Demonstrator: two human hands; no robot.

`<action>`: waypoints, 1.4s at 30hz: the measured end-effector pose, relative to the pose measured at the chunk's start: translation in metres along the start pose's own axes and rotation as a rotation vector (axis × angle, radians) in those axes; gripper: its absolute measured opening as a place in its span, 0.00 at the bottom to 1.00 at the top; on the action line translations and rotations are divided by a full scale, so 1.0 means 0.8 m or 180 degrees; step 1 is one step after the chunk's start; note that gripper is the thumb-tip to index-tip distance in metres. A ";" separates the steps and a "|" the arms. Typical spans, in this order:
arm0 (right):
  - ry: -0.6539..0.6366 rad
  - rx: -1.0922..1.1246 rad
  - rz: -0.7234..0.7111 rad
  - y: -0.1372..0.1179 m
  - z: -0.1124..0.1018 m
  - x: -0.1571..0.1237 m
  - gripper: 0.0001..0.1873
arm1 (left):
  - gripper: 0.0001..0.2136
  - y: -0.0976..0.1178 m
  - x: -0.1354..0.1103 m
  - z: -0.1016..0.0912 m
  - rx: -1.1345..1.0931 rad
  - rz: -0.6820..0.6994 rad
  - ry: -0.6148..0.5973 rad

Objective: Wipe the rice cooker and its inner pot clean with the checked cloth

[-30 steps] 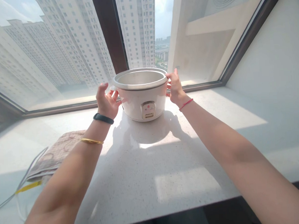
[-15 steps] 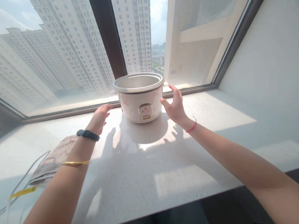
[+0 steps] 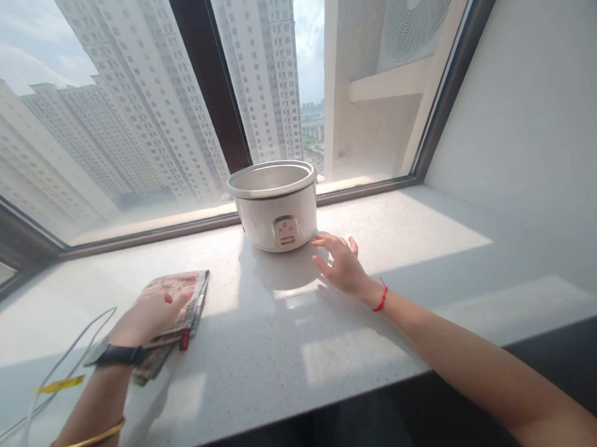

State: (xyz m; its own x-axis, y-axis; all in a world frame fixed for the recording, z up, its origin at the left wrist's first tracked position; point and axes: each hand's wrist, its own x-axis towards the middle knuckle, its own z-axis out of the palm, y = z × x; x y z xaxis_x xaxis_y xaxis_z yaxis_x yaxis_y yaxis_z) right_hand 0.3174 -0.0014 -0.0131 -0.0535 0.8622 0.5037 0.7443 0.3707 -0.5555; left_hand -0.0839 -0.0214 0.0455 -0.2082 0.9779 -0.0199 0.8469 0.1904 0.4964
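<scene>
A white rice cooker pot (image 3: 276, 208) without a lid stands on the pale stone sill (image 3: 334, 328) close to the window. My right hand (image 3: 341, 264) hovers just right of its base, fingers spread and holding nothing. My left hand (image 3: 146, 318) rests flat on a folded patterned cloth (image 3: 185, 303) at the left of the sill, fingers stretched out over it.
A white cable (image 3: 60, 356) with a yellow tag (image 3: 55, 384) trails off the sill at the far left. The dark window frame (image 3: 206, 88) and glass run along the back; a white wall (image 3: 533, 118) closes the right side. The sill's front edge drops to a dark floor.
Both hands let go of the pot's rim and drew back. The left hand moved down-left onto the cloth; the right hand dropped beside the pot's base.
</scene>
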 end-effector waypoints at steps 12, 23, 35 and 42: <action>-0.1259 -0.0245 -0.0637 -0.031 -0.012 -0.025 0.13 | 0.24 0.201 -0.048 0.134 -0.2682 0.1075 -0.1026; -0.0709 -0.1332 -0.0010 -0.017 -0.033 -0.009 0.27 | 0.20 0.157 -0.011 0.094 -0.2642 0.0717 0.0294; -0.1194 -0.1182 -0.0192 -0.014 -0.007 -0.019 0.28 | 0.15 0.241 0.108 0.049 -0.3931 0.0486 0.1318; -0.1245 -0.1154 -0.0187 -0.014 -0.006 -0.021 0.28 | 0.17 0.253 0.129 0.052 -0.4319 0.0229 0.0828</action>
State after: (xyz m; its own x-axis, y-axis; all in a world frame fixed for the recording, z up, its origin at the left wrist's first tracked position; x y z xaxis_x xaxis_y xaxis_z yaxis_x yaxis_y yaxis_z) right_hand 0.3135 -0.0215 -0.0120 -0.2945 0.9335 0.2046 0.9110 0.3389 -0.2349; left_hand 0.0859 0.1214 0.1080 -0.3963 0.9092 0.1279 -0.2436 -0.2384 0.9401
